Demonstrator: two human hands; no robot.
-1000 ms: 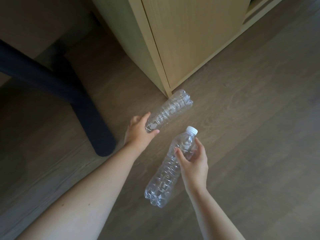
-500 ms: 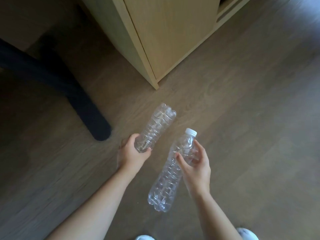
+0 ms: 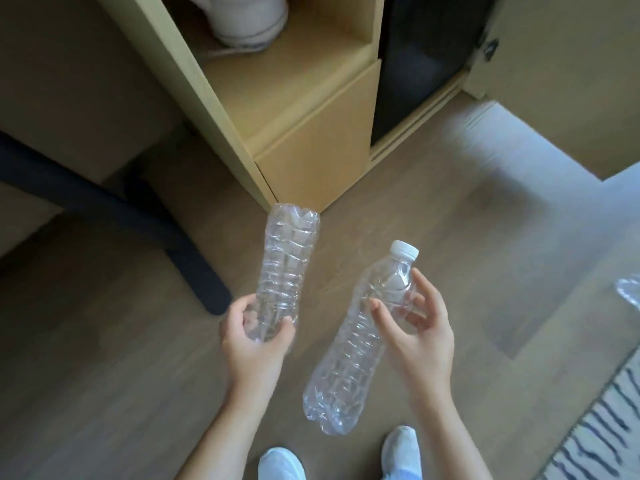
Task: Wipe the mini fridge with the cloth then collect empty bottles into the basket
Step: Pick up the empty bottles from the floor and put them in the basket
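The left hand (image 3: pixel 254 341), just left of the frame's centre, was closed around the neck end of a clear empty bottle (image 3: pixel 285 265), whose crinkled base pointed up toward the top of the frame. The right hand (image 3: pixel 417 330), right of centre, held a second clear bottle (image 3: pixel 349 344) near its shoulder, thumb on the near side and fingers (image 3: pixel 427 299) curled round the far side; this bottle's white cap (image 3: pixel 404 250) pointed up and to the right while its base hung toward the lower middle of the frame. The two bottles were apart, not touching. Below the hands, at the bottom edge, two pale shoes (image 3: pixel 282 464) stood on the brown wooden floor (image 3: pixel 104 393). To the left a dark chair leg (image 3: pixel 145 216) ran diagonally across the floor. Above the hands stood a light wooden cabinet (image 3: pixel 311 133) with an open shelf, and beside it on the right a dark recess, too dim to tell what it held. At the right edge the end of a third clear bottle (image 3: pixel 628 294) showed, and a striped rug (image 3: pixel 595 427) filled the lower right corner.
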